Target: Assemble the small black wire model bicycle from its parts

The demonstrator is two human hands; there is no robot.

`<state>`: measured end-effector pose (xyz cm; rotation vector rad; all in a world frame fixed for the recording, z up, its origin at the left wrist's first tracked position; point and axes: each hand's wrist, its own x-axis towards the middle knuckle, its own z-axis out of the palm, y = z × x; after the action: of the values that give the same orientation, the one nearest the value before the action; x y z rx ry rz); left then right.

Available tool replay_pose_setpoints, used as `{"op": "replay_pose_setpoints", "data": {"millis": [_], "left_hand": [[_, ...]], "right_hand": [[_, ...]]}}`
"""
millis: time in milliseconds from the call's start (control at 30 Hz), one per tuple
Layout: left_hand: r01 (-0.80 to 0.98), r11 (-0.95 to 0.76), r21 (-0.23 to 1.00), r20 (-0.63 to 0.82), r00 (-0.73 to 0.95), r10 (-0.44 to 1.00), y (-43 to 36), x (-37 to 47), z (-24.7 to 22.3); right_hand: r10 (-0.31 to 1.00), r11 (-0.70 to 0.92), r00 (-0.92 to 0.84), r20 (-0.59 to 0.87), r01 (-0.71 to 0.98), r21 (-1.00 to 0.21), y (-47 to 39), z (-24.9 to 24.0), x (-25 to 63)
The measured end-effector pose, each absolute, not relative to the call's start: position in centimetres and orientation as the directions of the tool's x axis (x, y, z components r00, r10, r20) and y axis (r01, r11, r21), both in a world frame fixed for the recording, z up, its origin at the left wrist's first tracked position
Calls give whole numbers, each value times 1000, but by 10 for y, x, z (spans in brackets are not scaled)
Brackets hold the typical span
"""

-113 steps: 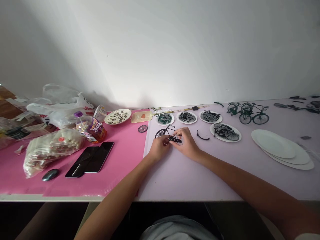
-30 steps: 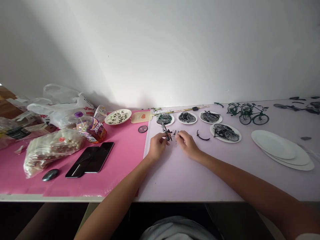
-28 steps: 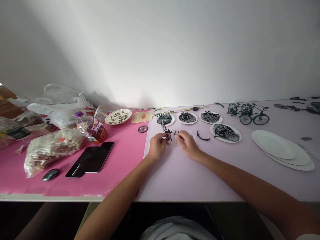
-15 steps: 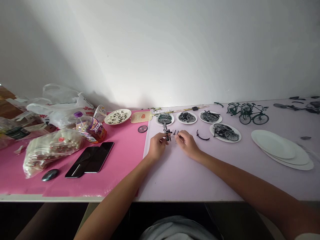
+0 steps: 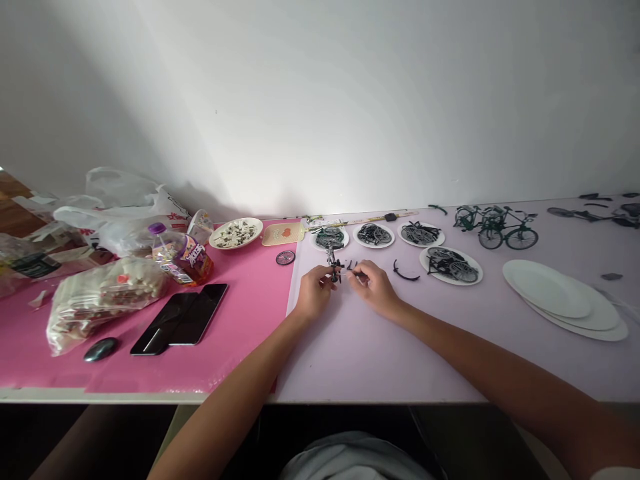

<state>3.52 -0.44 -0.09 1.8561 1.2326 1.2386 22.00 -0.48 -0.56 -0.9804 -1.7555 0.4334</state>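
Observation:
A small dark model bicycle part (image 5: 334,268) is held upright in my left hand (image 5: 315,291), its fingers pinched round it near the middle of the table. Close beside it on the right, my right hand (image 5: 373,285) is closed in a pinch on a thin, small piece, too tiny to name, that points at the bicycle part. Behind the hands stand white plates of dark bicycle parts (image 5: 355,236). A curved black piece (image 5: 406,271) lies right of my right hand, and a loose black wheel (image 5: 285,257) lies to the left.
Assembled model bicycles (image 5: 507,230) stand at the back right, behind stacked white plates (image 5: 545,288). On the left are two phones (image 5: 197,315), a black mouse-like object (image 5: 101,349), a bottle (image 5: 183,257), a filled plastic bag (image 5: 105,293) and a plate of small pieces (image 5: 236,234).
My right hand has shifted slightly left, nearer the bicycle part. My left hand has stayed almost in place, still holding that part.

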Motion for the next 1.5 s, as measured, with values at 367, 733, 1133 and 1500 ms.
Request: {"op": "replay_pose_setpoints", "data": {"millis": [367, 733, 1133, 1500], "left_hand": [[366, -381, 849, 348, 154, 925, -5, 34, -1], [379, -367, 850, 335, 149, 930, -3, 33, -3], [390, -368, 844, 339, 143, 930, -1, 31, -5], [378, -366, 850, 341, 135, 930, 1, 30, -7]], "right_hand": [[818, 563, -142, 558, 396, -725, -2, -10, 222], [803, 585, -165, 573, 403, -704, 0, -10, 222], [841, 541, -219, 495, 342, -769, 1, -15, 223], [851, 525, -220, 477, 332, -784, 2, -19, 224]]}}
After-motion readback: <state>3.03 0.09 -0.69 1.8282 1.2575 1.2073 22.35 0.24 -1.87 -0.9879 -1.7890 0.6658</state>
